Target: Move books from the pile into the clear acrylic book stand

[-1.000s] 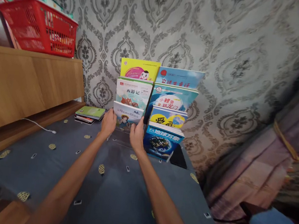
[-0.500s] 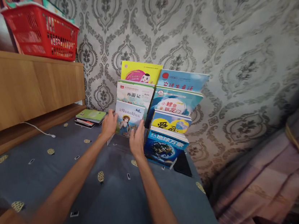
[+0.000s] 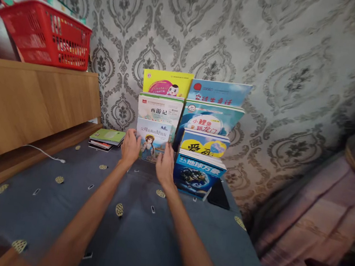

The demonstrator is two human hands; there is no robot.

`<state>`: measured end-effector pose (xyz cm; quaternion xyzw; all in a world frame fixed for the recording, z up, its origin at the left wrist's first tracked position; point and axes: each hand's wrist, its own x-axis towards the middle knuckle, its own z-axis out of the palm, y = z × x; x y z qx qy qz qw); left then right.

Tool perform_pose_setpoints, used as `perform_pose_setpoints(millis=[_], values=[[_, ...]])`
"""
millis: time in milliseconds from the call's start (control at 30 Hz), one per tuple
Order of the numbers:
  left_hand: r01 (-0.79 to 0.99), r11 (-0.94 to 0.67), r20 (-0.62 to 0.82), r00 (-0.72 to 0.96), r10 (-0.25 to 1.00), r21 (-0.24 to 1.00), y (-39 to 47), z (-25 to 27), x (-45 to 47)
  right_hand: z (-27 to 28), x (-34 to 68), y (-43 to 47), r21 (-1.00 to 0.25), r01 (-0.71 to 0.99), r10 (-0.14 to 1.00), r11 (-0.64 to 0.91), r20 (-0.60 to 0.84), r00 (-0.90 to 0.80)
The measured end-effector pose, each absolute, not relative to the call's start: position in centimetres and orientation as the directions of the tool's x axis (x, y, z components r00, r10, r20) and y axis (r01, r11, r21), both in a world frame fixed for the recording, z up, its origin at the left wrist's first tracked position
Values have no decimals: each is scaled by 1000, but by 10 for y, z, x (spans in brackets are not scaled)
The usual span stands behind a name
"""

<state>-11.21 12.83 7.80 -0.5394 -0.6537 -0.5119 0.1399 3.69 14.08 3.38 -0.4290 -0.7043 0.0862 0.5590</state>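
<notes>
A picture book [image 3: 151,140] with a girl in a yellow hat on its cover stands upright in the front left column. My left hand [image 3: 130,148] grips its left edge, and my right hand [image 3: 165,164] is closed along its right edge. Right behind it rises a white-covered book [image 3: 159,110], with a yellow book [image 3: 167,82] at the back. Beside my right hand stands the right column: a dark blue globe book [image 3: 195,176] in front, a blue-and-yellow book [image 3: 204,145], a teal fish book [image 3: 213,119] and a light blue book [image 3: 219,92] behind.
A small pile of books [image 3: 107,137] lies to the left, near a white cable [image 3: 45,152]. A black flat object [image 3: 219,195] lies right of the globe book. On the wooden cabinet [image 3: 35,102] sits a red basket [image 3: 44,32]. A pink curtain [image 3: 312,218] hangs at right.
Both hands stay at the picture book's sides; the right hand sits slightly lower on its edge. A pale edge below the book's left corner no longer shows. The view has shifted slightly.
</notes>
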Motion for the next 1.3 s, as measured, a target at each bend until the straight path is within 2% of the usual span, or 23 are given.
perform_pose_setpoints(millis=[467,767,967,1300], values=[[795,-218,760,-401,512,566,121,68,-114,39,44,140,-581,475,662,661,749,-5],[771,-221,715,-388,582,598,116,65,-113,36,44,142,-588,465,676,662,736,-32],[742,-319,727,-316,610,590,122,70,-121,38,47,144,-570,492,701,658,702,-124],[712,-364,735,-312,602,600,127,78,-128,39,49,148,-562,497,701,661,698,-143]])
